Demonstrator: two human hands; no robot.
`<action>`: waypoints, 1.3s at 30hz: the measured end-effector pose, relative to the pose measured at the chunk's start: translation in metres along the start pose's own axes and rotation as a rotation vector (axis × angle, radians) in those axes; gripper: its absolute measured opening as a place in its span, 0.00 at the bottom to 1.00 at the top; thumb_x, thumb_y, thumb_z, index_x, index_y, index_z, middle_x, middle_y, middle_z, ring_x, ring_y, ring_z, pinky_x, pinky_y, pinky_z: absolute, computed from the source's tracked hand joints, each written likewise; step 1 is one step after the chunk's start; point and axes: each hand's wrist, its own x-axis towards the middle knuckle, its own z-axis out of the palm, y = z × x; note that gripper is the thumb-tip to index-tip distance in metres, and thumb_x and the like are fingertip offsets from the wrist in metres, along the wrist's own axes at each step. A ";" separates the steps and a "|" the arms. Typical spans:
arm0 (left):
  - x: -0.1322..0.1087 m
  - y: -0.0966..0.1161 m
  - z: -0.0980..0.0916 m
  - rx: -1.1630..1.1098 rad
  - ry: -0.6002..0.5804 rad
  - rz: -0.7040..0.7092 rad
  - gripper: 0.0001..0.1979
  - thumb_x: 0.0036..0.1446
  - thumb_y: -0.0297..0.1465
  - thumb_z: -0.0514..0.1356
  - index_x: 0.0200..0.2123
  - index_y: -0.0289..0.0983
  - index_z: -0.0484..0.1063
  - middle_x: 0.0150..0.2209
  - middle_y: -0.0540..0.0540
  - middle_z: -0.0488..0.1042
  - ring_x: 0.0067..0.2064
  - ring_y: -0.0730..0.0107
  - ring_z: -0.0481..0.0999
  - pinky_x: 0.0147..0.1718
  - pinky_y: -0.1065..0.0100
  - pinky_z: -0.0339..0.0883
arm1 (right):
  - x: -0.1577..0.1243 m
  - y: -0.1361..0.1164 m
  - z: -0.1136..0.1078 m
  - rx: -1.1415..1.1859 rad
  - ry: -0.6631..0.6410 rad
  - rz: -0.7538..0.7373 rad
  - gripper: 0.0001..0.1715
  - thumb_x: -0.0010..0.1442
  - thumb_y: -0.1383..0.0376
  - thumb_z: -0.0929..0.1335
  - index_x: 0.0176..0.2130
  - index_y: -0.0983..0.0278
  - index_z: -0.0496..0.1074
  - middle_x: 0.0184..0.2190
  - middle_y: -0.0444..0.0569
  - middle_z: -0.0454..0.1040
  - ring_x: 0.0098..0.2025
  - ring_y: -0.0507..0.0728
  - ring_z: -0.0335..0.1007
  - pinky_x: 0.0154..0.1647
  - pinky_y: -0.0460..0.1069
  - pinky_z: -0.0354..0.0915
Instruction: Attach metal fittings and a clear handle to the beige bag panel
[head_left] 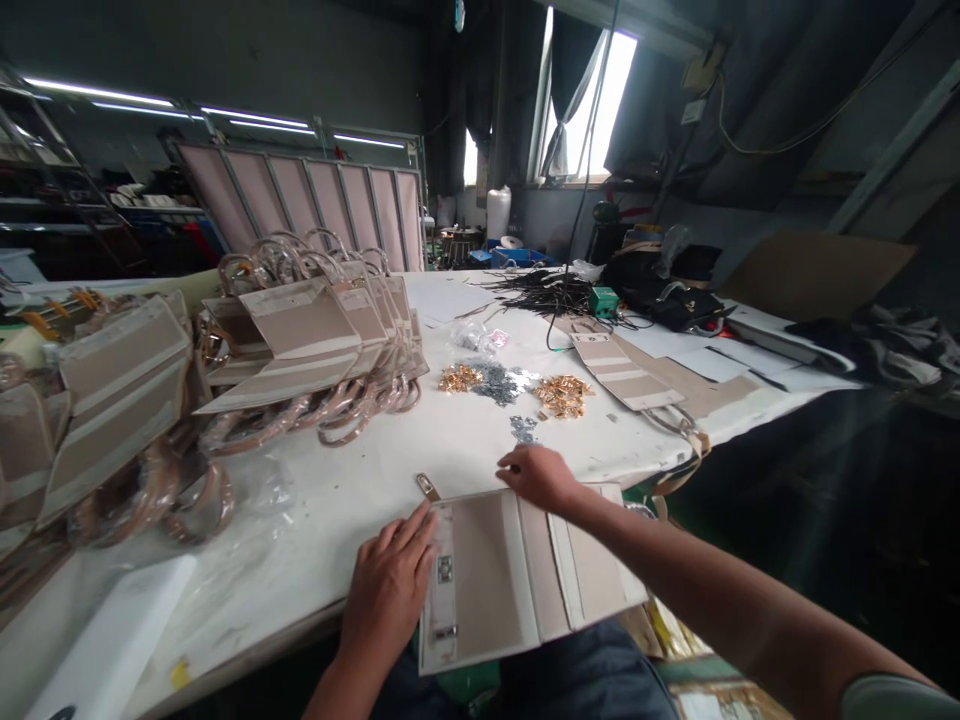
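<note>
Left hand (390, 585) lies with straight fingers along the left edge of the beige bag panel (487, 570); thumb hidden, so can't tell if it's clamped or just pressing. Right hand (540, 478) sits over the panel's far edge, fingers curled in; can't tell if anything is pinched.

White worktable (360, 470) is the biggest item in reach. Stacked panels (300, 320) with plastic-wrapped handles (262, 430) fill its left side; a loose panel (626, 370) lies to the right.

Beige bag panel is spread open at the near table edge, near part overhanging the lap. Looks light: likely stiff across the flats, floppy at the fold lines. Best hold is flat, by the outer edges, near side supported; lifted by one flap it would probably hinge. Face likely marks or creases.

Gold-coloured pieces (562, 396) are heaped beyond the right hand, with grey metal plates (496, 384) left of them. Plates look thin, probably slippery; take by the rims. Smallest single bit: a tab with a metal fitting (427, 487), just past the left fingertips.
</note>
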 end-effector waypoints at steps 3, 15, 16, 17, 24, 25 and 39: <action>-0.001 0.000 0.002 -0.034 0.013 -0.046 0.21 0.74 0.34 0.55 0.65 0.48 0.76 0.69 0.44 0.73 0.62 0.50 0.77 0.54 0.47 0.73 | 0.018 0.054 -0.016 -0.049 0.029 0.155 0.12 0.72 0.61 0.73 0.52 0.56 0.86 0.52 0.50 0.83 0.53 0.63 0.78 0.46 0.49 0.66; 0.009 0.017 -0.028 -0.197 -0.137 -0.211 0.21 0.70 0.30 0.60 0.63 0.46 0.77 0.58 0.44 0.80 0.59 0.53 0.76 0.57 0.49 0.71 | 0.035 0.100 -0.001 0.059 -0.011 0.258 0.07 0.66 0.64 0.74 0.39 0.63 0.86 0.39 0.50 0.84 0.41 0.60 0.77 0.35 0.49 0.59; 0.010 0.018 -0.030 -0.201 -0.143 -0.221 0.21 0.70 0.30 0.60 0.63 0.46 0.78 0.58 0.44 0.80 0.59 0.54 0.76 0.57 0.49 0.71 | 0.035 0.099 -0.005 0.084 -0.021 0.251 0.07 0.66 0.66 0.73 0.37 0.64 0.85 0.37 0.51 0.83 0.39 0.59 0.76 0.35 0.48 0.59; 0.010 0.019 -0.031 -0.206 -0.147 -0.230 0.21 0.70 0.30 0.60 0.63 0.46 0.78 0.58 0.45 0.80 0.59 0.54 0.76 0.57 0.50 0.71 | 0.035 0.098 -0.010 0.112 -0.031 0.245 0.08 0.65 0.67 0.73 0.36 0.66 0.84 0.34 0.51 0.82 0.37 0.58 0.76 0.34 0.48 0.60; 0.011 0.019 -0.031 -0.228 -0.148 -0.270 0.21 0.67 0.29 0.63 0.61 0.47 0.79 0.56 0.46 0.81 0.58 0.54 0.76 0.58 0.50 0.70 | 0.020 0.043 -0.039 0.339 -0.158 0.139 0.09 0.64 0.63 0.71 0.35 0.66 0.81 0.21 0.43 0.72 0.23 0.53 0.66 0.25 0.46 0.59; 0.011 0.020 -0.031 -0.233 -0.149 -0.272 0.21 0.67 0.29 0.63 0.61 0.46 0.79 0.56 0.46 0.81 0.59 0.54 0.76 0.58 0.51 0.69 | 0.016 0.026 -0.039 0.392 -0.227 0.093 0.09 0.63 0.63 0.71 0.35 0.66 0.81 0.22 0.42 0.73 0.22 0.52 0.66 0.24 0.45 0.59; 0.007 0.021 -0.032 -0.322 -0.139 -0.322 0.21 0.66 0.30 0.65 0.60 0.48 0.80 0.55 0.48 0.81 0.59 0.56 0.74 0.58 0.54 0.66 | 0.020 -0.077 0.022 0.445 -0.565 -0.044 0.10 0.63 0.70 0.70 0.28 0.65 0.75 0.18 0.39 0.66 0.23 0.51 0.61 0.24 0.46 0.53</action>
